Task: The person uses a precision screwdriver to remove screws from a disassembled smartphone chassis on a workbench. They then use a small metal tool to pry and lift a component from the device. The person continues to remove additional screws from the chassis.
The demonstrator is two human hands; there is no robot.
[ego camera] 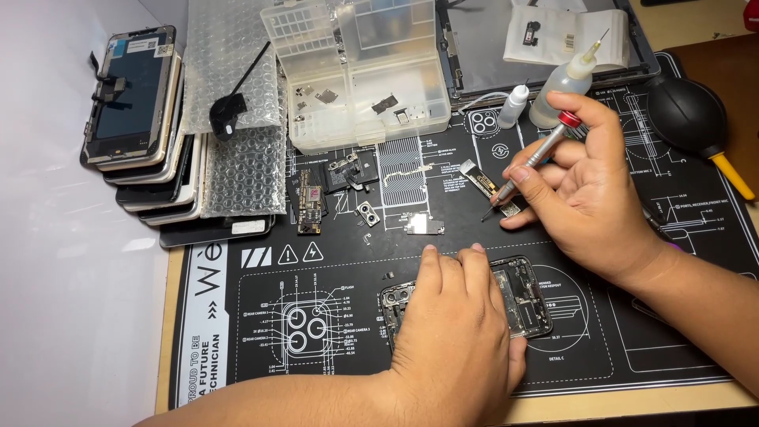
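Head view, bench contents by size: black repair mat (261, 316) with white line diagrams, covering most of the wooden bench; stack of phone screens and housings (146, 126) at the mat's far left edge, beside two sheets of bubble wrap (237, 158); clear plastic compartment box (360, 71) at the far middle, small metal parts in its cells; grey tray (474, 55) behind it holding a white packet; left hand (451, 332), palm down and fingers together, pressed flat over an opened phone body (526, 296) that lies near the mat's front centre, its camera end and circuitry showing on either side of the hand; right hand (585, 182) just beyond the phone, closed in a pen grip round a slim screwdriver (534, 158) with a red cap, tip pointing down at the mat; black rubber air blower (688, 115) with yellow nozzle, far right; squeeze bottle (565, 83) with needle tip and a smaller white bottle (514, 107); loose logic board, camera module and brackets (371, 202) spread mid-mat
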